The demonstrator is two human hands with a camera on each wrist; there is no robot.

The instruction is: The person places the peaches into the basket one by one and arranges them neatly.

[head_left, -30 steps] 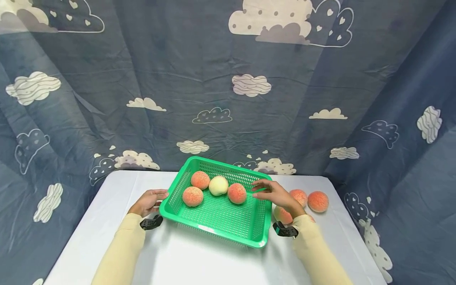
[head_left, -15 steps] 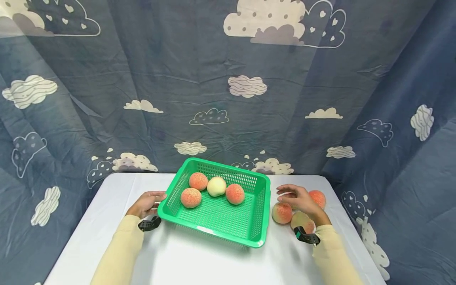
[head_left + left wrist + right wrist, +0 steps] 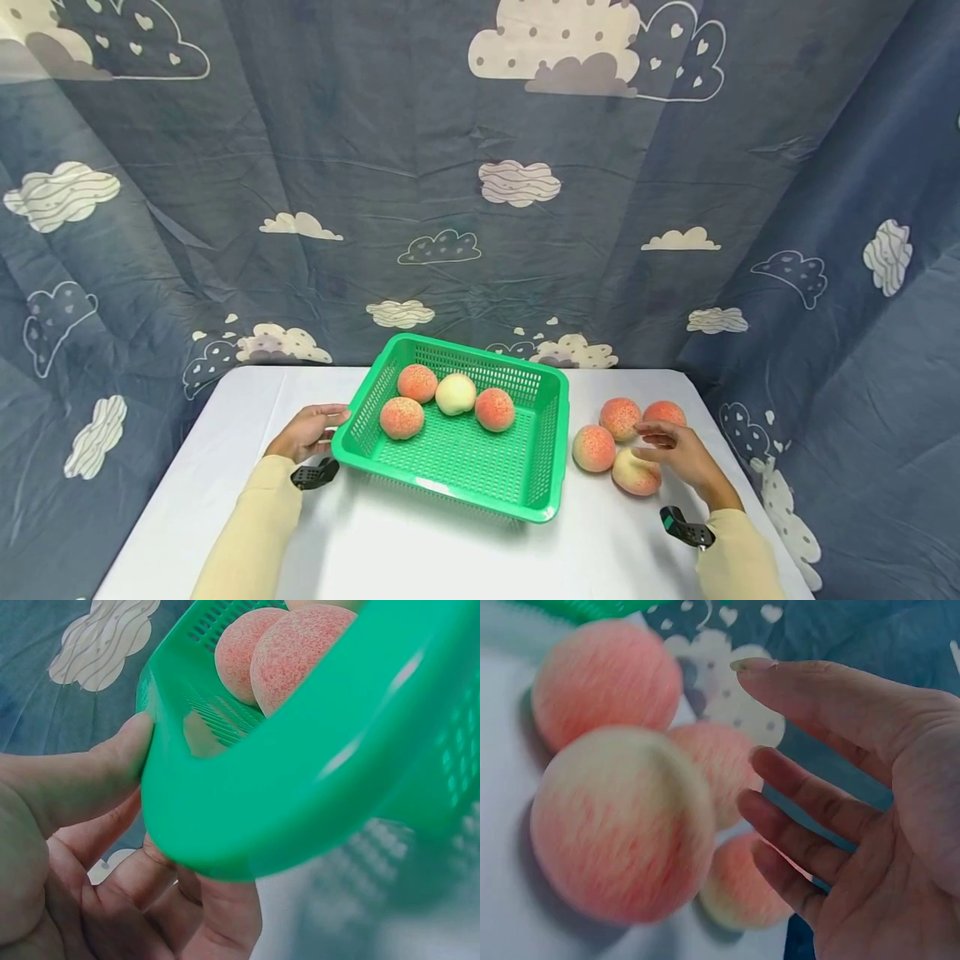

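A green plastic basket (image 3: 480, 454) with mesh walls stands on the table, holding a pale peach (image 3: 456, 393) and several pink-orange ones. My left hand (image 3: 306, 432) holds its left corner; in the left wrist view the thumb presses the rim's side and the fingers curl underneath. Right of the basket lies a cluster of several peaches. My right hand (image 3: 678, 454) hovers at the cluster's right side, its fingers loosely spread and holding nothing. Nearest to it is the front peach (image 3: 622, 825), yellowish and pink, with a visible gap from the fingers in the right wrist view.
A white cloth covers the table (image 3: 420, 550). Behind it and along both sides hangs a dark blue curtain (image 3: 420, 167) printed with clouds. Three other peaches, one of them at the left (image 3: 594, 448), sit close around the front one.
My right hand has moved from above the basket's right rim rightward to the loose peaches. My left hand stays on the basket, and the peaches inside keep their places.
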